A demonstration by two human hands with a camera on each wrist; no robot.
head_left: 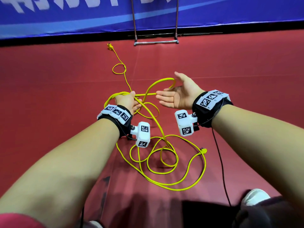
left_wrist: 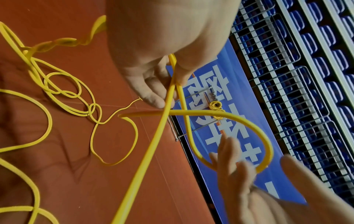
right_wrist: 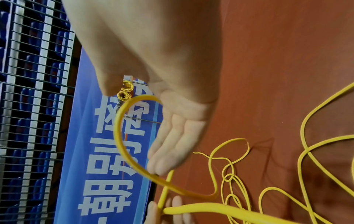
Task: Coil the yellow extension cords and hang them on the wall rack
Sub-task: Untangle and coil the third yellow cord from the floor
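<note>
A long yellow extension cord [head_left: 164, 183] sprawls in loose loops over the red floor. Its socket end [head_left: 109, 46] lies far ahead and its plug [head_left: 204, 150] near right. My left hand [head_left: 134, 100] grips gathered strands of the cord; in the left wrist view its fingers [left_wrist: 153, 97] pinch two crossing strands. A raised loop [head_left: 162, 79] arcs from there to my right hand [head_left: 165, 97], which is open, palm turned inward, fingers straight [right_wrist: 172, 144]; the loop [right_wrist: 119, 136] curves beside the palm. Coiled yellow cords [left_wrist: 215, 105] [right_wrist: 126, 91] hang on the wall rack.
The metal rack frame [head_left: 156, 42] stands against a blue banner [head_left: 65, 17] straight ahead. Blue seats behind wire fencing [left_wrist: 306, 75] lie beyond it. A black cable [head_left: 220, 155] trails from my right wrist. My shoe [head_left: 255, 195] is at the lower right.
</note>
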